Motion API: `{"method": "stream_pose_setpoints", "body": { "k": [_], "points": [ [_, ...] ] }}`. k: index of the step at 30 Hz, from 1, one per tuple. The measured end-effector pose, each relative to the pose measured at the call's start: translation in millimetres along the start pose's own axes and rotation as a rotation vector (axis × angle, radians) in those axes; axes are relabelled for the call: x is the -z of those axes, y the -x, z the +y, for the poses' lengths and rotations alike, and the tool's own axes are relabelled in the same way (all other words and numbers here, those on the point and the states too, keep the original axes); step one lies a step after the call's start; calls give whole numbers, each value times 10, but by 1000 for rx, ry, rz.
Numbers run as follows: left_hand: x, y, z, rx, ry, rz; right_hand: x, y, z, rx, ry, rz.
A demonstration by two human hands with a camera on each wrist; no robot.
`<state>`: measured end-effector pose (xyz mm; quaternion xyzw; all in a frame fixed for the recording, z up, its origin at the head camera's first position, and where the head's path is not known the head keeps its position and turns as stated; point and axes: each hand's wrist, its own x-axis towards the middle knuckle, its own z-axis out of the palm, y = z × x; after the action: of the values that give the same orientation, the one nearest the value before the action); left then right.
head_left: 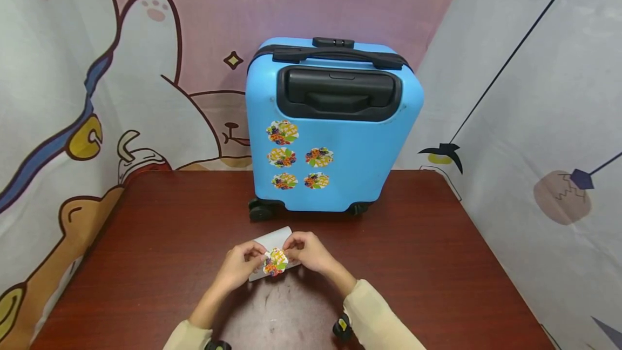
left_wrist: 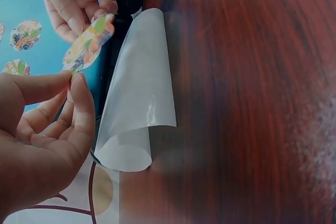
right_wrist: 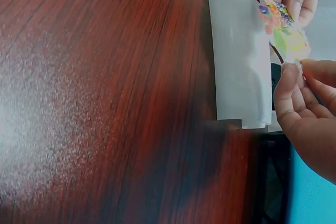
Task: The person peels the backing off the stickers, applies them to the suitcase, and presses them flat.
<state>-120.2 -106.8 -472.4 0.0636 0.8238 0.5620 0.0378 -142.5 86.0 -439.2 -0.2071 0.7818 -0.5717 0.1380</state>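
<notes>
Between my two hands a colourful fruit-pattern sticker is held up by its opposite edges. My left hand pinches one edge between thumb and forefinger, as the left wrist view shows close up. The other edge is pinched by my right hand, thumb against forefinger in the right wrist view. Below and behind the sticker, a curled sheet of white backing paper lies on the table. A light blue suitcase stands upright beyond the hands, with several similar stickers on the left part of its front.
The suitcase stands on black wheels at the back of the dark red wooden table. Its black handle recess is above the stickers. A cartoon-printed cloth hangs behind and beside the table.
</notes>
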Motion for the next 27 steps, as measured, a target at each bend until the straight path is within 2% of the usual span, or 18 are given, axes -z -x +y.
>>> {"method": "stream_pose_setpoints", "body": {
  "k": [4,13,21,27],
  "points": [
    [-11,-25,-4,21,47,18,22,4,19,-39,2,9],
    [-43,-52,7,50,138,35,33,30,62,-50,-38,14],
    [-85,-62,22,61,121,51,64,-2,161,-29,-28,45],
    [-93,-129,74,42,88,49,158,9,-33,-22,29,57]
  ]
}}
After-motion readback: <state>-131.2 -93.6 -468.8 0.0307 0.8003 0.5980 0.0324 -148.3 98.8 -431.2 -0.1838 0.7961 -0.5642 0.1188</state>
